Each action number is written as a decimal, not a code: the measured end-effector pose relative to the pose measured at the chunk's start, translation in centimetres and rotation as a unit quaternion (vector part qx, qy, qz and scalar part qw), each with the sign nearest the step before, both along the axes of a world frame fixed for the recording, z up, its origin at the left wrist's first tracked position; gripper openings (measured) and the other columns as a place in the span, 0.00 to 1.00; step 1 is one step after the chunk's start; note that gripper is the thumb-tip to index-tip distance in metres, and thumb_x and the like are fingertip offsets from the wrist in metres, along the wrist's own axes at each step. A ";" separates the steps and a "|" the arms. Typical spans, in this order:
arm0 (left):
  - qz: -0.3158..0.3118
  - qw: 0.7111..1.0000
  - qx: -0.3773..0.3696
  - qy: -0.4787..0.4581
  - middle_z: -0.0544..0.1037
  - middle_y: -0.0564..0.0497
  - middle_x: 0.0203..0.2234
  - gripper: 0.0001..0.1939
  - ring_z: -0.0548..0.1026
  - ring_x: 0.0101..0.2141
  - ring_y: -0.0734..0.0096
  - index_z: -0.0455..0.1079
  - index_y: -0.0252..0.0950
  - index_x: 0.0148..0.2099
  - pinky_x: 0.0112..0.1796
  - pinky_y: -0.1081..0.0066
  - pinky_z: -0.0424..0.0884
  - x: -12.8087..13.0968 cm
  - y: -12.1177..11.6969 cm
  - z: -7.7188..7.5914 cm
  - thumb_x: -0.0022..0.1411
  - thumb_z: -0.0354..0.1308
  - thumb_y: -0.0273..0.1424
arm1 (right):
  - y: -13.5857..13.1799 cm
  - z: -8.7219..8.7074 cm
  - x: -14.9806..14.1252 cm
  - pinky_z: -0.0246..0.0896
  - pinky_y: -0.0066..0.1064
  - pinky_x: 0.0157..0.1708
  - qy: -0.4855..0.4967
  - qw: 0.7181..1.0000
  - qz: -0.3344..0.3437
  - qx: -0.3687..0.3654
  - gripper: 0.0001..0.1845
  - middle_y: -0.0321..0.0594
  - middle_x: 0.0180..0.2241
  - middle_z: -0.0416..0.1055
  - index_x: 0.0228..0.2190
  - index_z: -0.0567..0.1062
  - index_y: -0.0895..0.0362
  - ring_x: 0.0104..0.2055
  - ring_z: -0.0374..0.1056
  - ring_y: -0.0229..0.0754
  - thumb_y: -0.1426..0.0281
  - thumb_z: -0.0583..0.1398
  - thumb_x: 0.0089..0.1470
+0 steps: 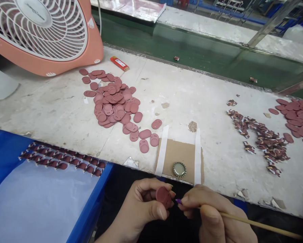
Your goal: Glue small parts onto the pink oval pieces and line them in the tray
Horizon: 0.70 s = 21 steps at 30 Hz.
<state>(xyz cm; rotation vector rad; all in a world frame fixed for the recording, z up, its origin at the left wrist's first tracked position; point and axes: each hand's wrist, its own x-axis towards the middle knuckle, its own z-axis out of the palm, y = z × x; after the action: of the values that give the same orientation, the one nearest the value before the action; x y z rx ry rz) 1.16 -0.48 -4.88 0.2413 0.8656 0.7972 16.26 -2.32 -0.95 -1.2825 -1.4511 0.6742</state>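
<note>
My left hand (143,206) is closed on a small dark red oval piece (163,196), held just below the table's front edge. My right hand (212,216) is pinched round a thin wooden stick (257,224) whose purple tip (178,201) points at the oval piece. A pile of the same red oval pieces (116,104) lies on the white table (65,108) ahead left. A bottle cap (179,169) sits on a taped cardboard square (179,155) right in front of my hands.
A pink fan (45,33) stands at the back left, an orange lighter (119,63) beside it. Small dark bits (263,138) and more red ovals (297,118) lie at the right. A blue tray (90,202) at the left holds rows of finished pieces (62,160). A green belt (192,50) runs behind.
</note>
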 end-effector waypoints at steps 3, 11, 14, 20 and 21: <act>-0.001 1.000 0.005 -0.004 0.85 0.51 0.27 0.22 0.78 0.27 0.74 0.83 0.39 0.33 0.29 0.78 0.71 -0.1 0.0 -0.1 0.31 0.81 0.37 | 0.1 -0.1 -0.2 0.61 0.21 0.25 -0.017 1.000 0.003 -0.002 0.18 0.32 0.25 0.71 0.34 0.73 0.55 0.25 0.67 0.32 0.61 0.51 0.73; 0.003 1.000 0.005 -0.004 0.84 0.53 0.25 0.20 0.77 0.26 0.76 0.83 0.40 0.32 0.28 0.79 0.70 -0.1 0.1 0.0 0.33 0.80 0.37 | 0.1 -0.4 0.2 0.62 0.20 0.26 -0.054 0.998 0.014 -0.006 0.18 0.33 0.27 0.71 0.35 0.73 0.55 0.27 0.69 0.32 0.61 0.51 0.73; 0.008 1.000 0.002 0.005 0.84 0.53 0.24 0.21 0.75 0.23 0.78 0.83 0.40 0.32 0.27 0.79 0.69 0.1 0.1 0.4 0.31 0.80 0.38 | 0.2 -0.5 0.5 0.63 0.20 0.26 -0.064 0.997 0.050 -0.002 0.17 0.33 0.26 0.71 0.36 0.73 0.55 0.27 0.69 0.32 0.63 0.50 0.74; 0.022 0.999 -0.007 0.035 0.80 0.55 0.20 0.21 0.71 0.21 0.80 0.83 0.41 0.30 0.26 0.79 0.68 0.7 0.1 1.8 0.30 0.80 0.42 | 1.0 -0.3 0.5 0.64 0.20 0.24 -0.073 0.993 0.057 0.074 0.17 0.33 0.23 0.72 0.34 0.72 0.57 0.22 0.69 0.32 0.65 0.50 0.73; 0.020 0.999 -0.007 0.040 0.80 0.55 0.20 0.21 0.71 0.21 0.80 0.83 0.41 0.30 0.26 0.79 0.68 0.8 0.1 1.9 0.30 0.80 0.42 | 1.1 -0.2 0.6 0.64 0.19 0.24 -0.077 0.992 0.065 0.075 0.16 0.34 0.24 0.73 0.35 0.72 0.57 0.22 0.69 0.32 0.66 0.51 0.73</act>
<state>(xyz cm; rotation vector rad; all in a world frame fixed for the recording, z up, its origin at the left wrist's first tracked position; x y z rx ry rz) 1.96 -0.34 -3.00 0.2453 0.9533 0.8234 16.84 -1.20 -1.12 -1.1495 -1.6906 0.5494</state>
